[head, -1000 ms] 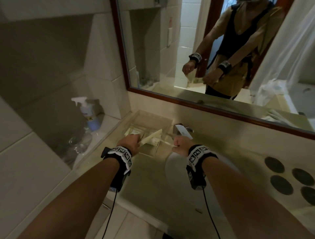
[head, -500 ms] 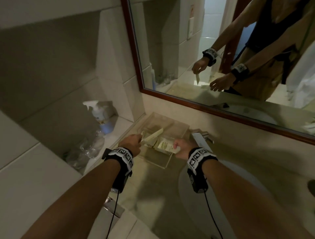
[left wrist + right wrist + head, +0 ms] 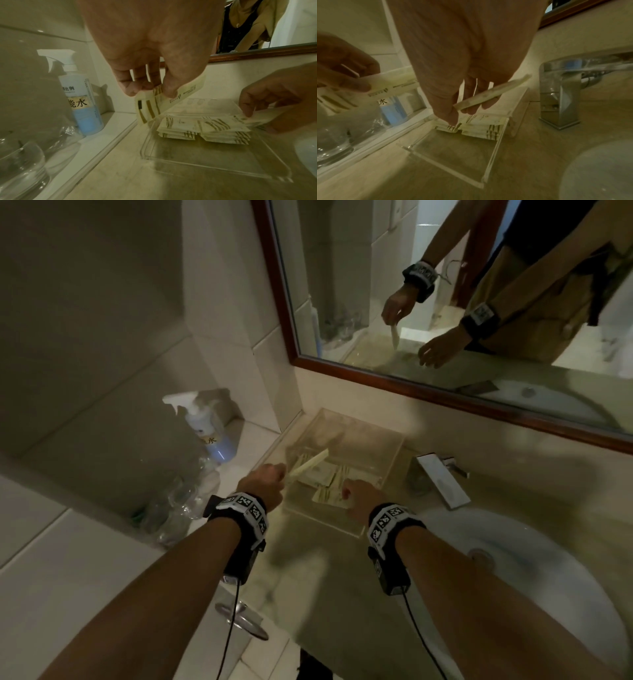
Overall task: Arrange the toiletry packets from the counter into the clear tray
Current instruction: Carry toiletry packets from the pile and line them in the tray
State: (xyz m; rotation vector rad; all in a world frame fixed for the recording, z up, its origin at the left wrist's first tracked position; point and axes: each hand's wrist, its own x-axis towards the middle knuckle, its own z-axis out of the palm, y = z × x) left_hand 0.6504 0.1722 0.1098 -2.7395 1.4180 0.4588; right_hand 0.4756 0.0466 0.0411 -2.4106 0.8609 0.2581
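Both hands held packets over the tray.
Your left hand point(image 3: 150, 56) pinched a long packet point(image 3: 173, 98), your right hand point(image 3: 471, 60) a flat packet point(image 3: 493, 92), above the clear tray point(image 3: 223, 174); either could have knocked the stacked packets point(image 3: 202, 128) askew when set down.

Dim bathroom, light-tiled walls point(image 3: 102, 337). Wood-framed mirror point(image 3: 445, 302) hanging above a beige marble worktop point(image 3: 308, 594). White sink basin point(image 3: 513, 570) sitting at right, chrome faucet point(image 3: 442, 481) behind it. Spray bottle point(image 3: 205, 429) and clear glasses point(image 3: 22, 162) standing on the tiled ledge point(image 3: 250, 433) at left.
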